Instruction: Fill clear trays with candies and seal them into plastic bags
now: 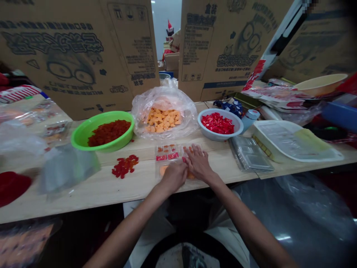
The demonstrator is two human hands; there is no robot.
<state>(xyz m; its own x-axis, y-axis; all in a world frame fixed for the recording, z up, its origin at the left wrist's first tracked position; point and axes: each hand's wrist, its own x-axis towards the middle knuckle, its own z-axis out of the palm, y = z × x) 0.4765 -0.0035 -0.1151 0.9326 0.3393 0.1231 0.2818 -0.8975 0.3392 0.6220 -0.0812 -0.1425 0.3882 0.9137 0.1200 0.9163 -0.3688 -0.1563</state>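
Observation:
Both my hands rest on a clear plastic compartment tray [167,158] that lies on the wooden table [83,186], and red-wrapped sweets and orange pieces show in its cells. My left hand [174,176] is curled over the tray's near part, hiding what lies beneath it. My right hand [199,163] lies flat, with its fingers spread on the tray's far side. Left of the tray lies a small loose pile of red gummies [125,165]. Beyond it stand a green bowl [83,136] of dark red pieces and a plastic bag [163,119] of orange cubes.
A white bowl [205,128] holds red-wrapped sweets. To the right lie stacked clear trays [249,153] and a large white tray [292,141]. Plastic sheets [67,171] lie at the left. Tall cardboard boxes [69,56] stand along the back.

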